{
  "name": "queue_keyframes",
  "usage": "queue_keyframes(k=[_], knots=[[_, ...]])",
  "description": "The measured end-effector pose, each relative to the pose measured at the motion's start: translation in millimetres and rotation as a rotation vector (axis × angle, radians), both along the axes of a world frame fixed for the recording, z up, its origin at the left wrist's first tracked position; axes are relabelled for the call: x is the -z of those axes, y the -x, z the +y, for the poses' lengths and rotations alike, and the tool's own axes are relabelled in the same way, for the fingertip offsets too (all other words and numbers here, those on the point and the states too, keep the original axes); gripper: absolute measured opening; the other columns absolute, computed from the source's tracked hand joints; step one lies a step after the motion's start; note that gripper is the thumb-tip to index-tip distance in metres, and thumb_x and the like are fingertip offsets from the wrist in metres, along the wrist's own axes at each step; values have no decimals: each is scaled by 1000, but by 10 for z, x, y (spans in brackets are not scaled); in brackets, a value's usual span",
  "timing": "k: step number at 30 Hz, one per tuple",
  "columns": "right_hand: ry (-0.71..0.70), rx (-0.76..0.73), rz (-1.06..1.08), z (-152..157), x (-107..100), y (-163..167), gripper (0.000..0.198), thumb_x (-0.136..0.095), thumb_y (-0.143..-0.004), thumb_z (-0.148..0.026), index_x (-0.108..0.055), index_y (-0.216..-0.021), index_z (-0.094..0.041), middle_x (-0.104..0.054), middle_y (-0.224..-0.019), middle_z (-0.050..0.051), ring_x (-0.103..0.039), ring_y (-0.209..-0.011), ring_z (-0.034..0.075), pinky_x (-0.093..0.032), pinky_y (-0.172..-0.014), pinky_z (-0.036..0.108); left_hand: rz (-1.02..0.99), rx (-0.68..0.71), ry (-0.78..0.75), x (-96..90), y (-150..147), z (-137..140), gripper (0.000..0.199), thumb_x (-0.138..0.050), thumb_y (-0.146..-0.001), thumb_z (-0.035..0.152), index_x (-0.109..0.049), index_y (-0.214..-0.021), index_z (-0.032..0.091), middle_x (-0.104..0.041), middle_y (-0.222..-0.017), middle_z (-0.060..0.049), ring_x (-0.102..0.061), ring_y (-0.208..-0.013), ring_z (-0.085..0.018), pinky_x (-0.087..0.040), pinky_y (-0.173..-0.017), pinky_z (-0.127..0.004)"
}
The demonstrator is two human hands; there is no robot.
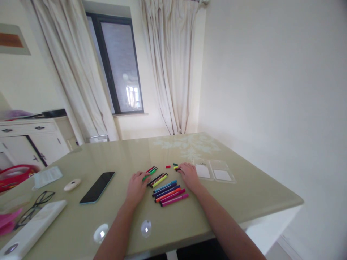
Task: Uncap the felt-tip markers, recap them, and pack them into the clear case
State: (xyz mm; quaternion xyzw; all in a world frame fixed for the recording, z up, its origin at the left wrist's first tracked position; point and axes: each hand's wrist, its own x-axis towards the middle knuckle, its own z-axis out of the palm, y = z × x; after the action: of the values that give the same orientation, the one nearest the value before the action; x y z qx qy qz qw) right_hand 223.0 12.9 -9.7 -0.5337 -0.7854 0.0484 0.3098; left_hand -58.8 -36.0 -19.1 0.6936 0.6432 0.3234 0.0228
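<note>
My left hand (137, 185) is at the left end of the markers, its fingers closed around a green marker (152, 172). Beside it lie a red marker (150, 169), a yellow-green marker (159, 180) and a few dark ones, all uncapped with their tips to the upper right. Nearer me is a row of capped markers, among them a blue marker (165, 186), an orange marker (167, 195) and a pink marker (175, 200). My right hand (189, 175) pinches a small dark cap (176, 169). Close by are a red cap (168, 167), a green cap (175, 164) and a yellow cap (175, 167).
A clear plastic case (230, 172), opened flat with white inserts, lies right of my right hand. On the left are a phone (97, 187), a white round object (72, 184), glasses (40, 200), a face mask (48, 177) and a long white device (36, 229).
</note>
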Motion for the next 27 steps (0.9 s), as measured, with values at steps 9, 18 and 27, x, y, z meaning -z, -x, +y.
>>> queue_keyframes(k=[9, 18, 27], knots=[[-19, -221, 376, 2, 11, 22, 10, -62, -95, -26, -70, -98, -22, -73, -95, 3, -66, -95, 21, -46, -91, 37, 4, 26, 81, 38, -46, 18, 31, -51, -93, 33, -78, -87, 20, -74, -95, -10, -66, -93, -27, -49, -89, -38], [-29, -269, 451, -44, -16, 42, 14, -59, -95, -28, -72, -95, -22, -71, -94, 4, -65, -91, 20, -50, -88, 36, 23, -52, 53, 49, 1, -25, 22, -55, -89, 26, -77, -87, 21, -71, -97, -10, -65, -99, -28, -48, -94, -39], [61, -309, 590, -79, -62, 92, 17, -64, -91, -34, -75, -97, -24, -76, -95, 4, -69, -87, 20, -54, -85, 35, -83, 114, -26, -48, -151, -37, 26, -55, -94, 34, -75, -105, 24, -76, -110, -7, -67, -107, -26, -49, -99, -38]])
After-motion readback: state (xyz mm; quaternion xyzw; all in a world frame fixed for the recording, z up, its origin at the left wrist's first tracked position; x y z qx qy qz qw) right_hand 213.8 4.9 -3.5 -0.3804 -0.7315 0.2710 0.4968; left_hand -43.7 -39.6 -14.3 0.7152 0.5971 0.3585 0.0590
